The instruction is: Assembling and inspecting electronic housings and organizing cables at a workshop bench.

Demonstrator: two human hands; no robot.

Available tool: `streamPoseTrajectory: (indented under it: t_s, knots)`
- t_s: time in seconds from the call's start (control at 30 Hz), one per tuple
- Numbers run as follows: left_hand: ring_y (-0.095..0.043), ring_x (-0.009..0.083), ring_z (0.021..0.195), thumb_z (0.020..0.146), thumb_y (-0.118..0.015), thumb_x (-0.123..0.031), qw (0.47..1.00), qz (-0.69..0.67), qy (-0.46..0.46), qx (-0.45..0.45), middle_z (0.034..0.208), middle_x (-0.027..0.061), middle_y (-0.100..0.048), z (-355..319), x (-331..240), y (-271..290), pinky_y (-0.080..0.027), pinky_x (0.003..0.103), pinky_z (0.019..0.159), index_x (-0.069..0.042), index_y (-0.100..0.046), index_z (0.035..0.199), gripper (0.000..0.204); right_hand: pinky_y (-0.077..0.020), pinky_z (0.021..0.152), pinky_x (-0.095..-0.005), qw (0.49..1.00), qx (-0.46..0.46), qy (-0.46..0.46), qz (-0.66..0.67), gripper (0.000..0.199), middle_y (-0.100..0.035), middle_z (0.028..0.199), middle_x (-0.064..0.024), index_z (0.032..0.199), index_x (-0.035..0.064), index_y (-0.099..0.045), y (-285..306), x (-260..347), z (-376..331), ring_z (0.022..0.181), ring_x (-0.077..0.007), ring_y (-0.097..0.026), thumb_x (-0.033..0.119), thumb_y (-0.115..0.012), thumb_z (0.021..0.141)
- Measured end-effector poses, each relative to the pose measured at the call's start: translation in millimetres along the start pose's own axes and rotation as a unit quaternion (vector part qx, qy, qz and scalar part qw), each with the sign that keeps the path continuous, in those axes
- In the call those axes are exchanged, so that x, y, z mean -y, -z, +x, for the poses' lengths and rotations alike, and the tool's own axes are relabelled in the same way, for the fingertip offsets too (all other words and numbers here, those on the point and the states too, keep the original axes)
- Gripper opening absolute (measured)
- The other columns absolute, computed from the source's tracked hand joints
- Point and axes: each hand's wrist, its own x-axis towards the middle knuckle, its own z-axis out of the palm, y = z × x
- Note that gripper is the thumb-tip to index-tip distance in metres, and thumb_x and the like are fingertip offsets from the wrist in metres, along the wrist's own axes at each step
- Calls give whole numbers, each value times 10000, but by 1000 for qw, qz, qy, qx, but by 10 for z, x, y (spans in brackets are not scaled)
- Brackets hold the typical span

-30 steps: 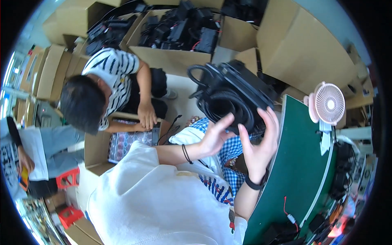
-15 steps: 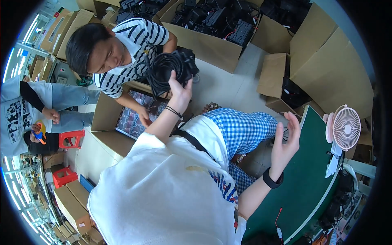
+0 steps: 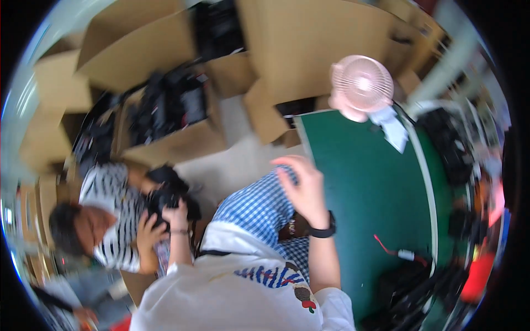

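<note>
Item: a compact black bundle with an uneven, blurred outline (image 3: 161,199), at the lower left of the frame, in front of a co-worker in a black-and-white striped shirt (image 3: 126,198). The wearer's left hand (image 3: 175,216) is at its near side, fingers seemingly against it; blur prevents telling whether they are clamped or merely resting. The co-worker's bare hand (image 3: 149,234) is just beside, its contact unclear.

The wearer's right hand (image 3: 305,190), near the middle of the frame, holds nothing; its fingers are lightly curved, with the thumb set apart from them.

Handling, by judgement: moderate weight, more bulky than fragile; any loose parts could sag. A broad grip around the body, with support beneath, appears soundest. Surface slip cannot be assessed.

Materials: stiff brown corrugated cardboard carton (image 3: 179,144), upper left, containing jumbled black items; flat, smooth green tabletop (image 3: 359,187), right of centre; rounded pale-pink fan with a ribbed guard (image 3: 362,84), upper right; thin flexible red lead with a white connector (image 3: 406,254), lower right; soft blue-and-white checked cloth trousers (image 3: 256,201), centre.
</note>
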Motion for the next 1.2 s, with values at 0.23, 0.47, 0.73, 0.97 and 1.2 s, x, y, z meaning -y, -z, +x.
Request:
streamPoseTrajectory:
  t_s: [0.23, 0.47, 0.73, 0.97, 1.2]
  knots:
    - [-539, 270, 1193, 886, -401, -450, 975, -103, 163, -113, 1294, -33, -592, -304, 61, -988, -419, 522, 978, -228, -621, 1217, 455, -504, 839, -390, 998, -51, 34, 16, 114, -664, 964, -121, 960, 61, -657, 81, -202, -138, 945, -312, -627, 80, -624, 852]
    - [-509, 275, 1218, 923, -424, -373, 997, 4, 27, -71, 1352, 60, -510, -639, -234, -1799, -418, 466, 1007, -136, -511, 1298, 452, -506, 815, -370, 993, -100, 59, 33, 105, -674, 924, -91, 960, 66, -651, 351, 34, 66, 917, -274, -634, 96, -618, 865]
    - [-474, 282, 1248, 966, -451, -286, 984, 111, -135, -39, 1419, 168, -417, -1409, -446, -1773, -417, 403, 1040, -30, -386, 1391, 501, -519, 708, -377, 969, -216, 117, 30, 94, -677, 821, -129, 895, 35, -651, 1120, 68, 645, 779, -288, -657, 86, -592, 842]
    - [-549, 113, 885, 961, -523, -163, 906, 236, 2, 352, 1063, 33, -597, -3443, -92, -3555, -438, 238, 787, -74, -511, 1237, 291, -529, 792, -288, 917, -391, 13, 79, 157, -700, 960, -84, 1027, 45, -664, 2223, -319, 418, 898, -173, -677, 57, -613, 880]
    - [-358, 407, 1305, 799, -653, -157, 309, 285, -343, 840, 1384, 169, -437, -4996, 375, -4242, -264, 533, 1084, -100, -586, 1171, 382, -415, 931, -319, 659, -745, -73, 70, 426, -536, 1269, -94, 1252, 84, -529, 3294, -927, -533, 1147, -189, -512, 86, -635, 840]
